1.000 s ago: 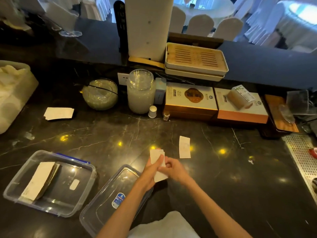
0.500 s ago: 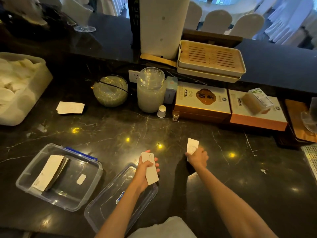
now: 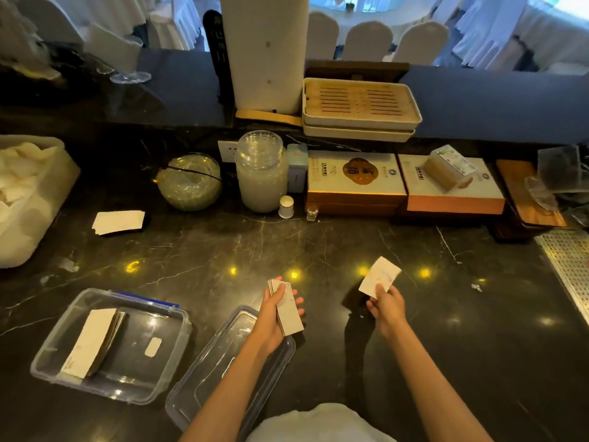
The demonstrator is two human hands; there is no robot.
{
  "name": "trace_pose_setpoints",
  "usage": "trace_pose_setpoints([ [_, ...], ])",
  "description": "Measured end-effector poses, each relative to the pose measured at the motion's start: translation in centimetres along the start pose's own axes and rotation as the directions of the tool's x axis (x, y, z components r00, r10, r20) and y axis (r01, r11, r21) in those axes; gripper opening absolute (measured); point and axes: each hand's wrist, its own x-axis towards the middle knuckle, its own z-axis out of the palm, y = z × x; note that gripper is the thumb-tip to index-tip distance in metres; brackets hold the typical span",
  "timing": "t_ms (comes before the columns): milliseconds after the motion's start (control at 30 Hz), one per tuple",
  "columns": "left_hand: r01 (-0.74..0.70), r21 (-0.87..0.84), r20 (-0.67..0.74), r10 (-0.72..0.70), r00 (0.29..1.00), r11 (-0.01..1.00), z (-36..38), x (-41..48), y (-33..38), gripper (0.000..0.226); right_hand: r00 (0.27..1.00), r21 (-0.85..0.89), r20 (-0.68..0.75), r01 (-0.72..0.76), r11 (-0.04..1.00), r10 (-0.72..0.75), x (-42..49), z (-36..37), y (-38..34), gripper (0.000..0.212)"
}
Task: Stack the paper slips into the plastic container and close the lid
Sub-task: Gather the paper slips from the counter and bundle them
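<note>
My left hand (image 3: 273,317) grips a small stack of paper slips (image 3: 288,311) above the near end of the clear lid (image 3: 204,378), which lies on the dark counter. My right hand (image 3: 384,306) pinches a single paper slip (image 3: 379,277) lifted just off the counter. The clear plastic container (image 3: 47,362) stands open at the lower left and holds a tilted pile of slips (image 3: 92,341) and a small white tag. Another loose pile of slips (image 3: 118,221) lies farther back on the left.
Along the back stand a round glass bowl (image 3: 189,181), a glass jar (image 3: 261,173), a small white bottle (image 3: 286,206), two flat boxes (image 3: 355,183) and stacked trays (image 3: 360,106). A white tub (image 3: 60,186) sits at the far left; a metal grille (image 3: 570,266) lies at the right.
My hands have come apart. The right hand reached right to the single slip on the counter and now holds it raised, while the left hand keeps the small stack.
</note>
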Motion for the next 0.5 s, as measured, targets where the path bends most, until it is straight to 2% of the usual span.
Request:
trace_pose_setpoints([
  [67, 0.04, 0.055, 0.025, -0.042, 0.999, 0.998, 1.2, 0.0, -0.6, 0.027, 0.995, -0.116, 0.075, 0.081, 0.99, -0.072, -2.7, 0.7, 0.8, 0.035],
  [133, 0.05, 0.075, 0.041, -0.053, 0.998, 0.996, 2.5, -0.4, -1.9, 0.023, 0.951, -0.361, 0.262, 0.252, 0.898, -0.161, -6.3, 2.3, 2.5, 0.037],
  [200, 0.031, 0.056, 0.029, -0.033, 0.999, 0.998, 2.7, -0.7, -3.5, 0.024, 0.864, -0.573, 0.482, 0.437, 0.693, -0.146, -9.6, 4.0, 5.1, 0.048],
  [233, 0.011, 0.054, 0.027, -0.013, 1.0, 0.998, 2.6, -1.0, -3.9, 0.023, 0.843, -0.652, 0.521, 0.494, 0.575, -0.132, -10.8, 4.6, 6.2, 0.053],
  [300, -0.004, 0.051, 0.012, 0.003, 1.0, 0.999, 1.8, -1.8, -4.2, 0.023, 0.857, -0.761, 0.492, 0.508, 0.403, -0.151, -12.4, 4.9, 7.4, 0.057],
  [333, -0.013, 0.045, 0.013, 0.012, 1.0, 0.999, 1.2, -2.4, -4.0, 0.025, 0.857, -0.769, 0.487, 0.512, 0.383, -0.166, -13.0, 4.7, 7.7, 0.058],
  [433, -0.056, -0.022, 0.031, 0.057, 0.998, 0.998, -0.2, -3.7, -2.6, 0.036, 0.85, -0.731, 0.481, 0.525, 0.436, -0.217, -14.1, 4.2, 7.9, 0.066],
  [467, -0.075, -0.054, 0.037, 0.077, 0.996, 0.996, -0.4, -4.1, -2.0, 0.039, 0.865, -0.72, 0.463, 0.495, 0.486, -0.193, -14.4, 4.1, 7.8, 0.071],
  [500, -0.086, -0.074, 0.038, 0.089, 0.995, 0.993, -0.6, -4.6, -1.3, 0.041, 0.881, -0.673, 0.456, 0.435, 0.599, -0.127, -14.9, 4.0, 7.7, 0.074],
])
